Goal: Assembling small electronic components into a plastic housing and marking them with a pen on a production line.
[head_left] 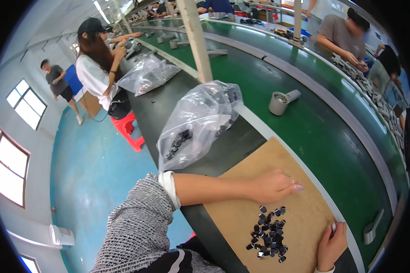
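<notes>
1. At the near end of the dark bench top (152, 111), the person's right hand (331, 248) rests on the right edge of a flat brown cardboard sheet (232, 211), close to the pale narrow rail (255, 120). Its fingers curl inward; whether anything is clamped there, I can't tell.

2. Just left of that hand, a loose heap of small glossy black pieces (272, 239) with light edges lies on the cardboard, a few strays at its rim. A strip of brown surface separates heap and hand.

3. Beyond the heap, the left hand (273, 185) reaches across from a grey knitted sleeve (136, 223), thumb and fingertips drawn together above the cardboard. From here I can't make out whether a piece sits in the pinch. There's brown surface on either side of it, and the rail runs past its fingertips.

4. Past the cardboard's far corner, a clear plastic bag (193, 120) with dark pieces inside slumps across the bench.

5. Over the rail runs a wide green conveyor belt (305, 141), carrying a grey cup-shaped part with a handle (278, 103).

6. Farther along, a co-worker in a white shirt (93, 75) sits on a red plastic stool (127, 129), near a second clear bag (148, 75).
</notes>
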A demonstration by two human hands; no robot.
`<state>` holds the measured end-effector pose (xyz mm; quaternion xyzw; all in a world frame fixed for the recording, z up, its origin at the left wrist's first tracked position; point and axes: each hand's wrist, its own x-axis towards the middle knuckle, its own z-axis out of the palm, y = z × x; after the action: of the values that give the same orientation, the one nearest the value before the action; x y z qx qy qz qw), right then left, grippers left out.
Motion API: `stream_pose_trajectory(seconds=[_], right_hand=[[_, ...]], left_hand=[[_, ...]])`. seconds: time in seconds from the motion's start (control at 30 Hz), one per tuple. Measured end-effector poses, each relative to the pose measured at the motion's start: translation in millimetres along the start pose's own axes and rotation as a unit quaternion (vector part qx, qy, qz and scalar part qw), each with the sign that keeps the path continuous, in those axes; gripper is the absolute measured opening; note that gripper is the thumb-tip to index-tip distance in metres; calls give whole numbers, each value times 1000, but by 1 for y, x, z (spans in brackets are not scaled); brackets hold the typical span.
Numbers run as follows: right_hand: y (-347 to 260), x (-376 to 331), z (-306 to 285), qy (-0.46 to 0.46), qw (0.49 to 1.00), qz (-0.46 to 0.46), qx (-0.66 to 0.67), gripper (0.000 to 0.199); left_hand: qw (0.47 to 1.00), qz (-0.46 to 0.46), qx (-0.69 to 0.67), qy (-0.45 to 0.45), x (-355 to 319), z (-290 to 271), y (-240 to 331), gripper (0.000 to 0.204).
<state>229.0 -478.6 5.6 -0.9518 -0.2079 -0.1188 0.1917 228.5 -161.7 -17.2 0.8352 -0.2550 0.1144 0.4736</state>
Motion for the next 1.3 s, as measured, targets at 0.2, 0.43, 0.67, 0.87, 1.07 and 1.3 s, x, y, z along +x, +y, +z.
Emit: stream_pose_trajectory(seconds=[0.2, 0.43, 0.67, 0.87, 1.07, 1.3], right_hand=[[-25, 9, -28, -42, 997, 5, -69, 31], [-26, 8, -22, 7, 998, -43, -49, 32], [-26, 9, -21, -5, 998, -36, -55, 30], [-29, 9, -23, -17, 998, -19, -57, 29], [-29, 9, -23, -10, 997, -34, -66, 30], [-24, 9, -22, -14, 997, -26, -65, 30]], left_hand=[[999, -47, -9, -15, 5, 8, 5, 45], [995, -84, -39, -25, 5, -1, 10, 54], [996, -74, -32, -23, 5, 2, 6, 51], [997, -74, -17, -14, 5, 5, 5, 50], [997, -79, -13, -16, 6, 5, 6, 51], [999, -31, 6, 12, 6, 8, 4, 46]])
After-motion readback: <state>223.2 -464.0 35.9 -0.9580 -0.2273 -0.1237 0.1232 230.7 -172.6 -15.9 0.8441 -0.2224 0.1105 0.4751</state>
